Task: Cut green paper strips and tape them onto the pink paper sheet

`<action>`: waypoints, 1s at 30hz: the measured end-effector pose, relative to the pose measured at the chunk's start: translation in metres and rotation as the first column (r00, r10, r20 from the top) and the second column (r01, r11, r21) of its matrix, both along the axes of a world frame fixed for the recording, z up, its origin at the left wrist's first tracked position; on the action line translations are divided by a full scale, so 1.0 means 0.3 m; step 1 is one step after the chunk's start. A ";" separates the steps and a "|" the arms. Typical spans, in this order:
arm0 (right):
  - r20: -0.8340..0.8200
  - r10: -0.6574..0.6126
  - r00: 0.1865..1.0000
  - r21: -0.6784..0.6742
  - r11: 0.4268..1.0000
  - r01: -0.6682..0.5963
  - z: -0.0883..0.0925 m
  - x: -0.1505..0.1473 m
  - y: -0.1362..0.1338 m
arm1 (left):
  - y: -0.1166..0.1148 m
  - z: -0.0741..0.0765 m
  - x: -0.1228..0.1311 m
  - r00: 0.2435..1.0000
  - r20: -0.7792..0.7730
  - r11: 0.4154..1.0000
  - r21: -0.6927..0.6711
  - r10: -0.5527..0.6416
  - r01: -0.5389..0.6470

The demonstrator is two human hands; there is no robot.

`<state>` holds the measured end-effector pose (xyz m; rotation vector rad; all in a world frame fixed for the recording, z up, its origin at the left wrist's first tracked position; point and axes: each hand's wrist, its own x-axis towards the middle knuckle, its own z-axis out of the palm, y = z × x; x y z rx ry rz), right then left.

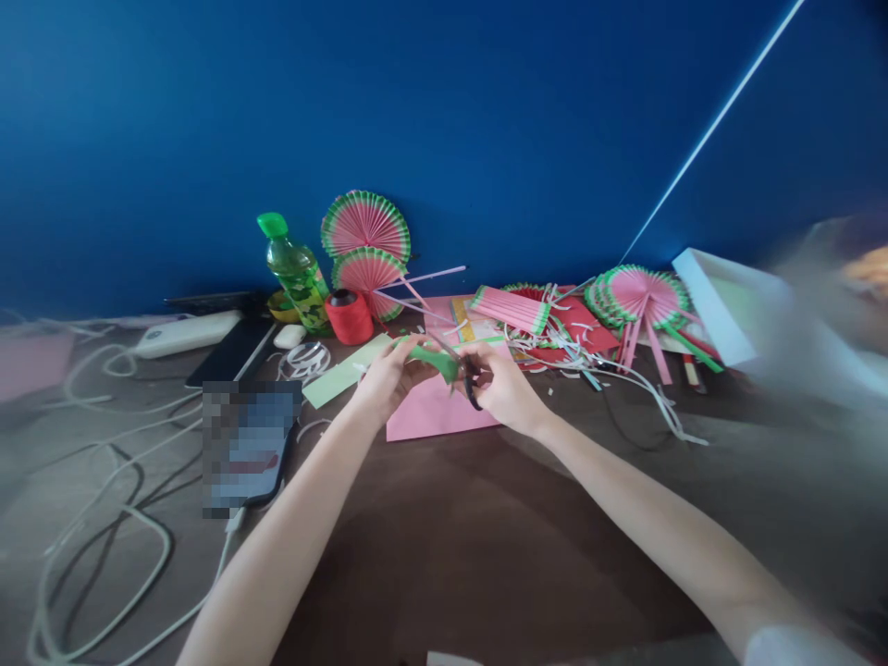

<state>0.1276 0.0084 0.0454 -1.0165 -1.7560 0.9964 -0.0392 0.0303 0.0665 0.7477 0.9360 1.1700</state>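
Left grip: green paper is pinched, apparently steadied for the scissors | Right grip: scissors are clasped by the handles | Position: paper is held above pink sheet, toward the back edge of the surface; pleated fans are propped upright, presumably for clearance.

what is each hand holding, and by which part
The right hand holds scissors by the dark handles; the left hand holds green paper by its left end.

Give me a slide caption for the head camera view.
Left hand holding green paper, right hand holding scissors, above a pink sheet; pleated pink-and-green fans behind.
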 end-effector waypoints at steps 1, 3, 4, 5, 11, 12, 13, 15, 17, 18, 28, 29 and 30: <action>-0.037 -0.021 0.999 -0.033 0.999 0.020 -0.003 0.001 0.004 | -0.001 0.006 0.002 1.000 0.014 1.000 -0.010 -0.018 0.019; -0.105 -0.051 0.993 -0.083 0.996 0.042 -0.004 0.007 0.012 | -0.002 0.017 0.004 0.998 0.038 0.998 -0.034 -0.053 0.054; -0.132 -0.052 0.990 -0.094 0.995 0.040 -0.003 0.010 0.015 | -0.003 0.021 0.004 0.997 0.049 0.997 -0.045 -0.065 0.067; -0.157 -0.042 0.987 -0.095 0.995 0.027 -0.002 0.013 0.016 | -0.003 0.022 0.005 0.995 0.061 0.995 -0.050 -0.079 0.082; -0.292 0.058 0.955 -0.131 0.986 -0.100 0.004 0.020 0.014 | -0.001 0.004 -0.002 0.997 0.012 0.996 0.037 -0.080 0.080; -0.308 0.065 0.949 -0.155 0.981 -0.118 0.005 0.024 0.015 | -0.001 0.002 -0.005 0.998 -0.039 0.998 0.055 -0.042 0.044; -0.317 0.076 0.945 -0.174 0.975 -0.137 0.005 0.029 0.017 | -0.001 0.002 -0.010 0.995 -0.096 0.997 0.075 0.002 0.005; -0.295 0.126 0.947 -0.199 0.962 -0.189 0.006 0.045 0.024 | -0.001 0.005 -0.020 0.977 -0.194 0.990 0.129 0.084 -0.060; -0.222 0.210 0.952 -0.221 0.940 -0.259 0.009 0.063 0.030 | 0.001 0.011 -0.032 0.959 -0.252 0.979 0.188 0.126 -0.079; -0.175 0.254 0.951 -0.234 0.928 -0.290 0.012 0.072 0.032 | 0.002 0.015 -0.039 0.953 -0.273 0.975 0.209 0.130 -0.073; 0.000 0.377 0.926 -0.298 0.884 -0.360 0.045 0.081 0.028 | -0.002 0.056 -0.067 0.929 -0.345 0.975 0.215 0.138 -0.065; 0.006 0.369 0.930 -0.299 0.888 -0.350 0.045 0.082 0.028 | -0.003 0.057 -0.066 0.926 -0.350 0.974 0.215 0.144 -0.070; 0.011 0.360 0.933 -0.298 0.892 -0.340 0.046 0.084 0.028 | -0.004 0.058 -0.066 0.924 -0.352 0.973 0.218 0.151 -0.076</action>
